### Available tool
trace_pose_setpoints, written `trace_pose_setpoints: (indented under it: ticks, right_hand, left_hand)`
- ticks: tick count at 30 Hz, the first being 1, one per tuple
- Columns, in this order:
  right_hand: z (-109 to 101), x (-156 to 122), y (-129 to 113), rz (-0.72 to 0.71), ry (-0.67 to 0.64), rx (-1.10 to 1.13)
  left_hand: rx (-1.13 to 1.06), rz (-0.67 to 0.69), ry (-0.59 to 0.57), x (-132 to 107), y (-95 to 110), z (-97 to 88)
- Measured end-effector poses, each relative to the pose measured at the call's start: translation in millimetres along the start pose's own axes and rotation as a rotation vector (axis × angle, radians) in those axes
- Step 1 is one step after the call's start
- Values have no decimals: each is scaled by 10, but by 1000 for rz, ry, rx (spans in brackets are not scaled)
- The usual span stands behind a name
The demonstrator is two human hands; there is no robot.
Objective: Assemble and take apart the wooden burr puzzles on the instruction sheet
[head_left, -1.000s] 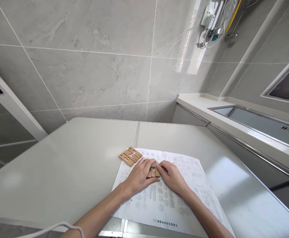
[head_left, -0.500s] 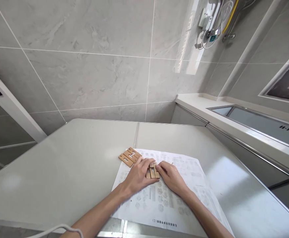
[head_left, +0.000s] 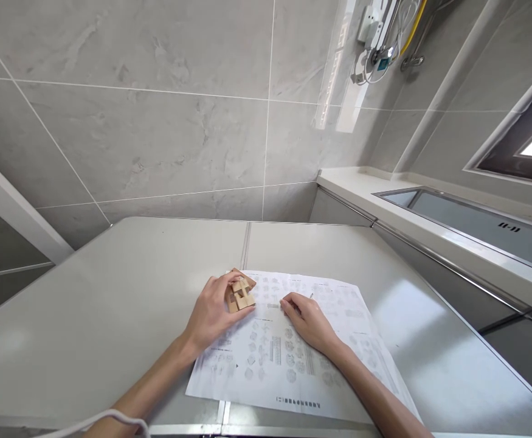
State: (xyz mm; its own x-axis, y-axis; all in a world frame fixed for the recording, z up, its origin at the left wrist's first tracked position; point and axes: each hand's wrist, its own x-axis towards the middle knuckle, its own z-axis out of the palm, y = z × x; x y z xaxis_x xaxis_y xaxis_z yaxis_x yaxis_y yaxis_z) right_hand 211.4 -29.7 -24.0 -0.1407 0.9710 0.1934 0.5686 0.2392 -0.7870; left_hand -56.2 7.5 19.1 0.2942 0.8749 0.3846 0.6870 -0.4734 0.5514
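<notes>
My left hand grips a small wooden block puzzle between thumb and fingers, at the upper left corner of a printed sheet. The puzzle is made of pale interlocking pieces with gaps between them. Just behind it shows part of flat brown wooden pieces, mostly hidden by the puzzle and my fingers. My right hand lies on the sheet, apart from the puzzle, its fingers curled together. Whatever they may hold is hidden. A thin little tip shows beyond its knuckles; what it is I cannot tell.
The sheet, printed with small drawings, lies on a pale table with a seam down its middle. A tiled wall stands behind. To the right runs a counter with a sink. A white cable crosses the front left edge.
My left hand has moved left with the block puzzle, now in front of the flat wooden pieces. My right hand has let go of the puzzle and stays on the sheet. The view has shifted slightly.
</notes>
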Motion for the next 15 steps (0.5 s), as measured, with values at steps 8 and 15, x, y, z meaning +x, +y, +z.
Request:
trace_pose_setpoints:
  ticks: [8,15]
  right_hand:
    - [1,-7,0,0,-21,-22]
    - [-3,-6,-30,-7,-25,-44]
  left_hand:
    - [113,-226,31,-352,-318,-167]
    - [166,-235,12,-364,-364,-93]
